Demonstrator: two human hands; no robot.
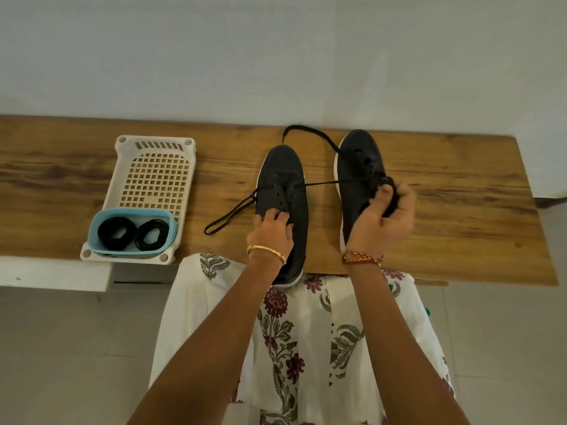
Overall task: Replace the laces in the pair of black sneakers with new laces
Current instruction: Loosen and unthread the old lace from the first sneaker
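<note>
Two black sneakers with white soles lie side by side on a wooden table (460, 191), toes pointing away. The left sneaker (282, 179) has bare eyelets except one black lace (230, 216) running through its top holes; that lace trails left on the wood and stretches taut to the right. My left hand (271, 233) presses down on this sneaker's tongue area. My right hand (385, 216) is closed on the taut lace end over the right sneaker (357, 167). The right sneaker is laced, and a loose lace end (306, 130) curls behind it.
A white perforated basket (156, 167) stands at the left of the table. A light blue tub (132, 234) sits in its near end, holding two coiled black laces (116, 233). The wall runs close behind the table. My floral white garment hangs below the table edge.
</note>
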